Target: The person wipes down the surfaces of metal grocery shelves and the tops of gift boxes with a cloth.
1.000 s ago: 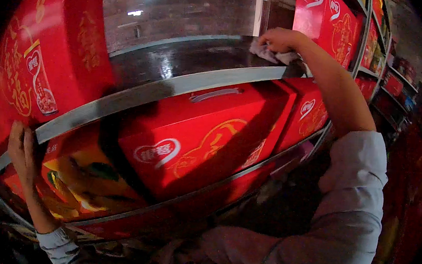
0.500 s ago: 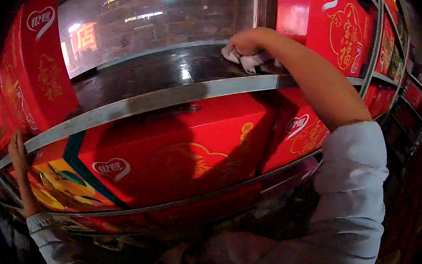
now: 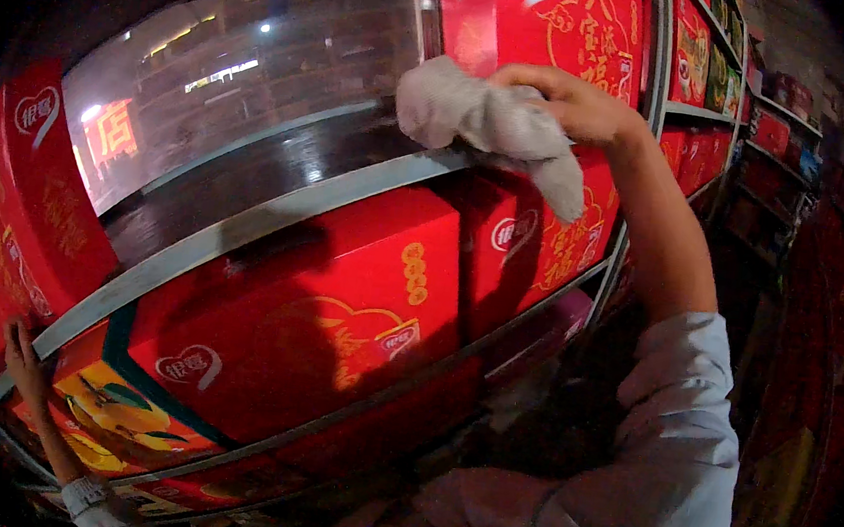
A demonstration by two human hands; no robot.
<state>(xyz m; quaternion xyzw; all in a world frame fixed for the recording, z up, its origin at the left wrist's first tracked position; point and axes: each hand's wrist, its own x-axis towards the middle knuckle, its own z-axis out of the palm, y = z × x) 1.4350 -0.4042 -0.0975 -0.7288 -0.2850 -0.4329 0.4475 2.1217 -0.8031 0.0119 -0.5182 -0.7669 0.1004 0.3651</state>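
A crumpled grey-white cloth (image 3: 490, 119) is gripped in my right hand (image 3: 581, 107), its end drooping past the front edge of the metal shelf (image 3: 276, 206). Just behind the cloth stands an upright red carton (image 3: 552, 34) with gold print. The shelf's dark, shiny top (image 3: 250, 168) stretches to the left of the cloth. Far to the left, my left hand (image 3: 22, 359) rests with extended fingers by the shelf's end, against a tall red carton (image 3: 51, 201). Nothing shows in that hand.
Large red cartons (image 3: 306, 324) fill the level below, one with yellow fruit pictured on it. A clear pane (image 3: 249, 58) with reflections stands behind the shelf. More stocked shelves (image 3: 696, 117) run along the right, beside a dim aisle.
My right hand has lifted the cloth off the shelf top and brought it nearer, over the front edge. The view has swung right. My left hand stays by the shelf's left end.
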